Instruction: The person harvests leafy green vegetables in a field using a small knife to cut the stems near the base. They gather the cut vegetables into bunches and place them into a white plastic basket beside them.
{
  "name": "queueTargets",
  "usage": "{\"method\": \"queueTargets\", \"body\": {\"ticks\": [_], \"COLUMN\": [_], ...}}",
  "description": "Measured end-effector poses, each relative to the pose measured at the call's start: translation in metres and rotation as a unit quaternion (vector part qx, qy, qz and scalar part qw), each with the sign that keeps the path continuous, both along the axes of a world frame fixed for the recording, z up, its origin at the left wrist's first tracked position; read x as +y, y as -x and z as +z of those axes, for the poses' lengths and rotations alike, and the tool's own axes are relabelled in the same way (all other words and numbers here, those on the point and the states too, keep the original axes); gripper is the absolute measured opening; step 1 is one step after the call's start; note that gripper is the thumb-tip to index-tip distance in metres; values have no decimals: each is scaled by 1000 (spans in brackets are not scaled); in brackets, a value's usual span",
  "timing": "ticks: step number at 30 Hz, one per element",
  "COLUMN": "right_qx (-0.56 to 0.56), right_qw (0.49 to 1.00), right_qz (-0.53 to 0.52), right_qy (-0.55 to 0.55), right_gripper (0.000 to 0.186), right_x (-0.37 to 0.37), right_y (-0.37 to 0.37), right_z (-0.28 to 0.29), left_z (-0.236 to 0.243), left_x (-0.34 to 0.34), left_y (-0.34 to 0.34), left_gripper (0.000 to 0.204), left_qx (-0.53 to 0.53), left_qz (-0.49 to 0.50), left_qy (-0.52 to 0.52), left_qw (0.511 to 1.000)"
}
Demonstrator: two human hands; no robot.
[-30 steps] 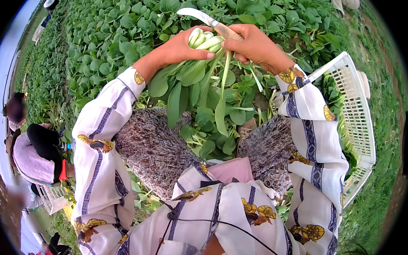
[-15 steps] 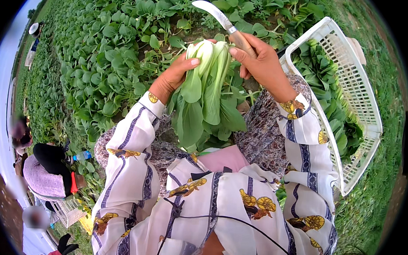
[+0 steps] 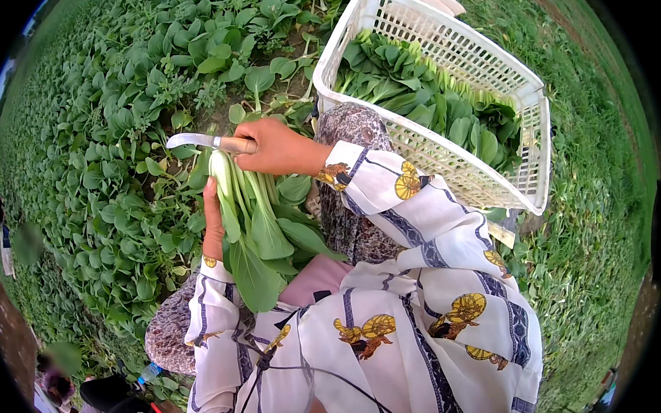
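Bok choy plants (image 3: 126,121) fill the field on the person's left and ahead, a dense green bed running to the rim of the view, with grass on the right. Next in size is the white plastic basket (image 3: 431,148) on the ground at upper right, its lattice walls upright and its floor already covered with cut greens lying flat. Smaller is the cut bunch (image 3: 251,225) now in hand, held over the lap between the field and the basket, its pale stalk base up near the knife and its dark leaves hanging toward the patterned sleeves. The left hand (image 3: 213,223) is wrapped round the stalks from the field side, fingers closed on them. The right hand (image 3: 277,148) is closed round the wooden handle of a small knife (image 3: 199,140), whose blade points left and lies just above the stalk base, close to it; whether it touches cannot be told. To trim well, it seems wise to keep the left fingers well below the pale base, clear of the edge, to hold the stalks tight so that they do not splay, and to draw the blade away from the body in a shallow cut that takes off only the rough end.
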State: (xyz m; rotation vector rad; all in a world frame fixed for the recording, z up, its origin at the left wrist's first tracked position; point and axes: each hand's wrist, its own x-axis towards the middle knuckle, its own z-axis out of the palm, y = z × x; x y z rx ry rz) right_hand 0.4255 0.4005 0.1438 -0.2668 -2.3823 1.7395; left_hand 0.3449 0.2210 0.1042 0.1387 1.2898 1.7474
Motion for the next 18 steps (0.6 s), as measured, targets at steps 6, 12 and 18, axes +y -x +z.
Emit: {"method": "queueTargets", "body": {"ticks": [6,12,18], "right_qx": [137,81,-12], "right_qw": [984,969,982], "right_qz": [-102,-180,-27], "right_qy": [-45,152,187], "right_gripper": [27,28,49], "right_x": [-3,10,21], "right_y": [1,-5,-19], "right_z": [-1,10,22], "left_z": [0,26,43], "left_x": [13,32,54], "left_y": [-11,-11,-14], "left_gripper": [61,81,83], "left_qx": [11,0,82], "left_qz": [35,20,15], "left_qy": [8,-240,-201], "left_qw": [999,971,976]}}
